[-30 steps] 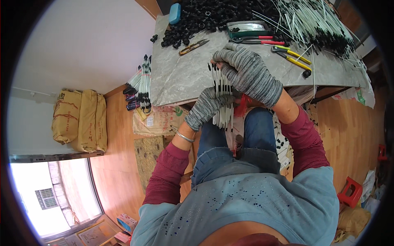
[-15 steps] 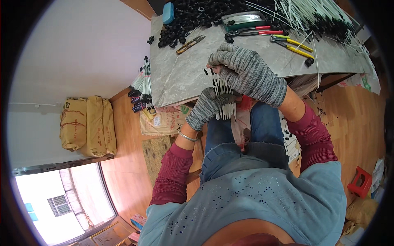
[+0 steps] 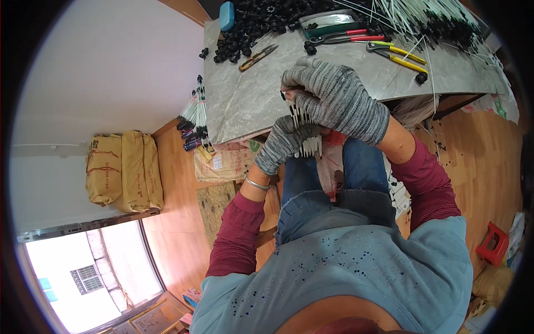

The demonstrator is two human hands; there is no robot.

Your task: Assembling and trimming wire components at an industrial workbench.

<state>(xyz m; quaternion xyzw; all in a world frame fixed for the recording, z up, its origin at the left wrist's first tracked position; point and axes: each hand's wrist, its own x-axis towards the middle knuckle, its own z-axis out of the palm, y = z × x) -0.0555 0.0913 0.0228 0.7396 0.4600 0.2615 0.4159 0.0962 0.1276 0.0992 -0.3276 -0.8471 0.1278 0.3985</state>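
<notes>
My left hand, in a grey knitted fingerless glove, is closed around a bundle of thin white strips with black tips. The strips stand side by side in a row, their white ends showing below the hand. My right hand, in a matching glove, is closed at the upper, black-tipped end of the same bundle. Its fingertips pinch near the tips, and the glove hides part of what they hold. Both hands are above my lap, just in front of the table's near edge.
On the grey marbled table lie thread snips, red-handled pliers, yellow-handled pliers and a heap of black plastic parts. Many long white strips lie at the far right. A red stool stands on the floor.
The black tips that stood out beside my right fingertips are now mostly covered by them. My left hand keeps its hold, and the whole view has shifted slightly.
</notes>
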